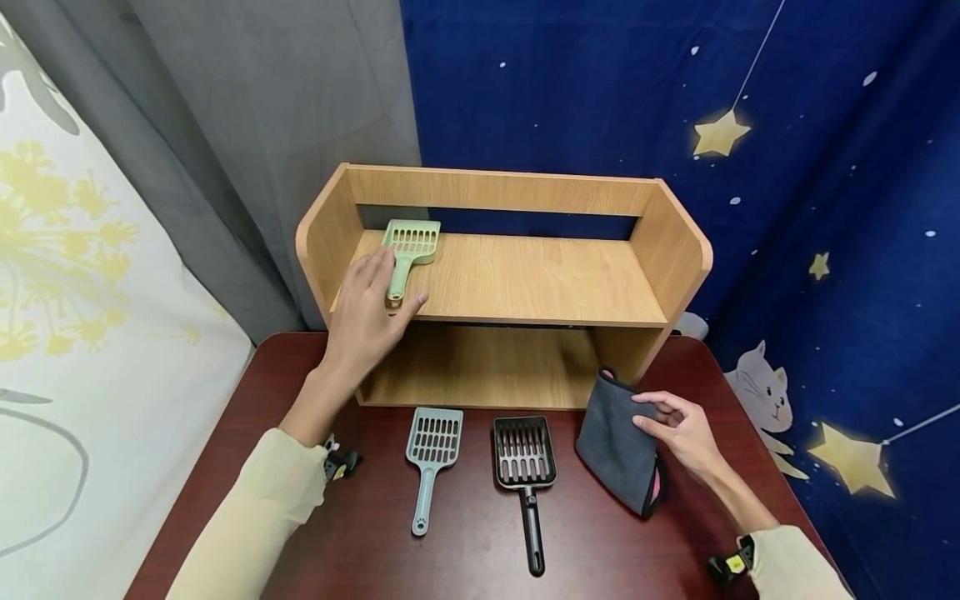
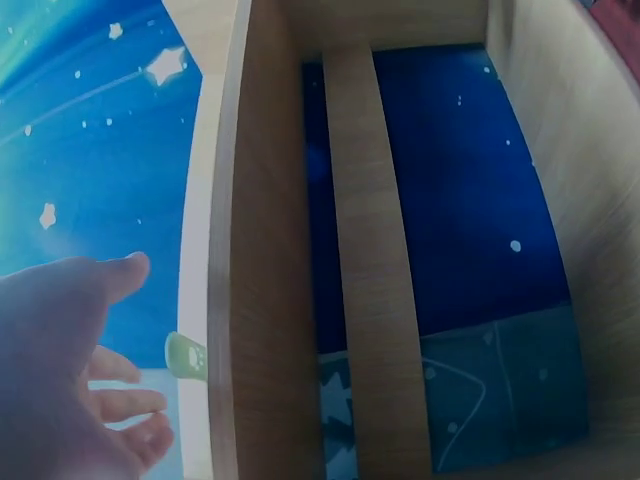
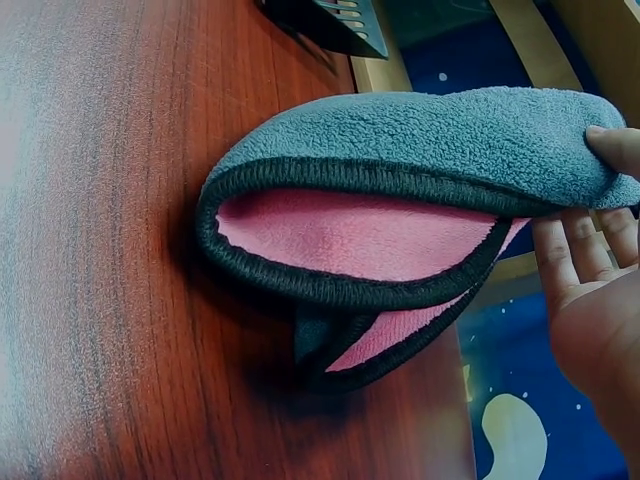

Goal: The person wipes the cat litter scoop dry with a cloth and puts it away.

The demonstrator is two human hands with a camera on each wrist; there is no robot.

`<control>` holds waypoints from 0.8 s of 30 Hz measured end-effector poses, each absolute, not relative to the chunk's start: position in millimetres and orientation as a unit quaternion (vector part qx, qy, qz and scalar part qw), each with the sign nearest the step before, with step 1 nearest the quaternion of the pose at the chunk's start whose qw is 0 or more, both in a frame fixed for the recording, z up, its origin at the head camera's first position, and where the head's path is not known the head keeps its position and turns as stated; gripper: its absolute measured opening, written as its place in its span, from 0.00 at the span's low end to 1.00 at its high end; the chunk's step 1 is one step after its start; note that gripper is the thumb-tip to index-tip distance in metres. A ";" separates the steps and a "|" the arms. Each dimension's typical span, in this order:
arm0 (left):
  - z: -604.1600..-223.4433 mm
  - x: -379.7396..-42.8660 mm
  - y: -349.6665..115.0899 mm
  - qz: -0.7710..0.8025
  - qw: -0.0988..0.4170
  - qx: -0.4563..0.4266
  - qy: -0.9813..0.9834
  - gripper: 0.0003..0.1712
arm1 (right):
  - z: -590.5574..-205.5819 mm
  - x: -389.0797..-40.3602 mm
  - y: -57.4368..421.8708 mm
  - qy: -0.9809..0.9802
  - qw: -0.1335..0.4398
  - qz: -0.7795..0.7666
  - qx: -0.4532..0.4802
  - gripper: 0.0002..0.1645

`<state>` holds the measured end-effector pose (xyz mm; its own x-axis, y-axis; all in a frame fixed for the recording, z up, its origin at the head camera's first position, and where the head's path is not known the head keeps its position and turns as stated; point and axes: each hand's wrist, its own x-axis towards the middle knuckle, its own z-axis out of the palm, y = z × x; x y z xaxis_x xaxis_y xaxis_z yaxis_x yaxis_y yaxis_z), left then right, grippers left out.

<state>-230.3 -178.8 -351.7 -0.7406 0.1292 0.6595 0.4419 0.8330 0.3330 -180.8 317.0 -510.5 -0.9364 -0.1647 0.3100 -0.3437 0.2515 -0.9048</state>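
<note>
A two-tier wooden shelf is set on the far part of the dark red counter. On its upper board, at the left end, a pale green scoop is laid with its slotted head toward the far side and its handle pointed to the near edge. The left hand is held just beside this handle, thumb spread and fingers loosely extended; nothing is gripped by them, and in the left wrist view a gap is seen between them and the handle. At the right, a folded gray cloth with a pink inner side and black edging is pinched between the thumb and fingers of the right hand, in front of the shelf's right end; whether its lower edge is supported by the counter cannot be told. Between the hands, near the shelf, two more scoops are placed well apart from each other, handles toward the near side: a light blue scoop on the left and a black scoop on the right. The far side is backed by a gray curtain at the left and a blue curtain, printed with stars, at the right.
</note>
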 end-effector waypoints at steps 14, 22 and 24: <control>-381.4 -168.3 -183.2 -0.258 0.370 -0.192 -0.872 0.43 | -501.6 -176.6 318.9 -0.793 0.089 0.585 0.144 0.18; -415.7 -140.0 -186.6 -0.270 0.364 -0.190 -0.871 0.45 | -497.2 -171.7 319.4 -0.795 0.100 0.581 0.145 0.18; -427.4 -135.2 -186.8 -0.269 0.350 -0.185 -0.878 0.45 | -497.1 -170.8 319.2 -0.795 0.100 0.580 0.145 0.18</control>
